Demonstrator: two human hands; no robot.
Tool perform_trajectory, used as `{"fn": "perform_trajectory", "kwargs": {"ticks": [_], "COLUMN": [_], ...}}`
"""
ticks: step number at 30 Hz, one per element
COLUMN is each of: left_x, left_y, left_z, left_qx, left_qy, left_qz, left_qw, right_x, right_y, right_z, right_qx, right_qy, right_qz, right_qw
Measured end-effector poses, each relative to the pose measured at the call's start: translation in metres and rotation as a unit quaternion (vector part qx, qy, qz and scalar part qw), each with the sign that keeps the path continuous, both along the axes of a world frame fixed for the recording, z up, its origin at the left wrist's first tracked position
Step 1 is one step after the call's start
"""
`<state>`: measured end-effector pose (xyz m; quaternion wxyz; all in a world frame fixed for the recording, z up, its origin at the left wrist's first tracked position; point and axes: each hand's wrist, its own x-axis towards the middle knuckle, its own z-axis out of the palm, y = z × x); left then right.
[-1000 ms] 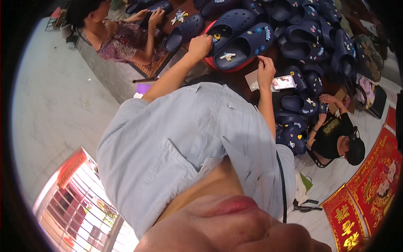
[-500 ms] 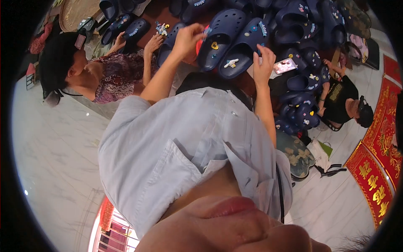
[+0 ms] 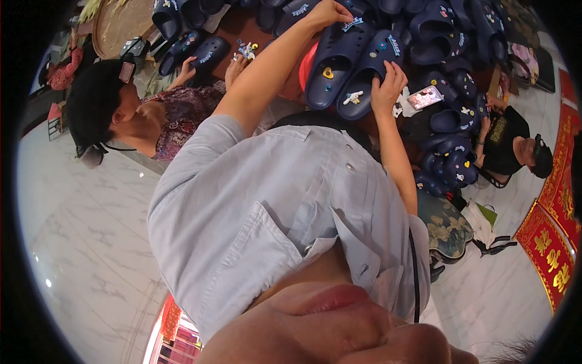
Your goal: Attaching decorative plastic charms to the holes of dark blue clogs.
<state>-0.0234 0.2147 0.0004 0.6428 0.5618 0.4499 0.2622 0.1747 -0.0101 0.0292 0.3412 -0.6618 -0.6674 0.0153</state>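
The floor was pale polished marble, and a dark brown table stood piled with navy clogs.

Two navy clogs lay side by side near the table's near edge, resting over something red. The left clog carried a yellow heart charm; the right clog carried a small white figure charm. The person's left hand reached out on a long bare arm and rested its fingers on the toe end of the left clog, by a pale label charm; how tightly those fingers closed could not be made out. The right hand lay on the outer side of the right clog, fingers curled over its edge and thumb behind, holding it lightly. The person wore a light blue shirt that filled the middle of the view.

Just beside the right hand a phone with a pink screen lay among white scraps. More navy clogs were heaped toward the table's far right corner.

At the table's left side sat a person in a patterned dark red top, with one hand near a small heap of coloured charms. At the right side another person in a black shirt sat low among more clogs. A red and gold banner lay on the floor nearby.
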Motion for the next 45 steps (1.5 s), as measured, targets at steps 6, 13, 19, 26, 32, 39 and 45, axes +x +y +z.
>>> {"fn": "perform_trajectory", "kwargs": {"ticks": [6,13,19,26,32,39,45], "left_x": [0.028,0.025,0.025,0.027,0.021,0.017,0.018], "left_y": [0.001,-0.003,-0.004,-0.029,-0.039,-0.041,-0.04], "left_z": [-0.006,0.001,0.01,0.018,0.014,0.004,0.002], "left_qx": [0.152,0.145,0.313,0.395,0.337,0.248,0.202], "left_qy": [0.188,0.1,0.191,0.266,0.233,0.156,0.134], "left_qz": [0.013,0.016,-0.025,-0.016,0.037,0.111,0.124], "left_qw": [0.97,0.984,0.93,0.879,0.911,0.95,0.962], "right_x": [0.003,0.003,0.005,0.007,0.001,0.001,0.001], "right_y": [0.0,0.002,0.002,-0.001,-0.002,0.0,0.0], "right_z": [-0.004,-0.005,-0.005,-0.007,-0.007,-0.003,0.0], "right_qx": [0.01,0.013,0.017,0.006,0.002,0.008,0.002], "right_qy": [-0.006,-0.023,-0.019,-0.009,-0.001,-0.002,0.002], "right_qz": [0.0,0.004,-0.003,-0.006,0.002,0.011,-0.002], "right_qw": [1.0,1.0,1.0,1.0,1.0,1.0,1.0]}}
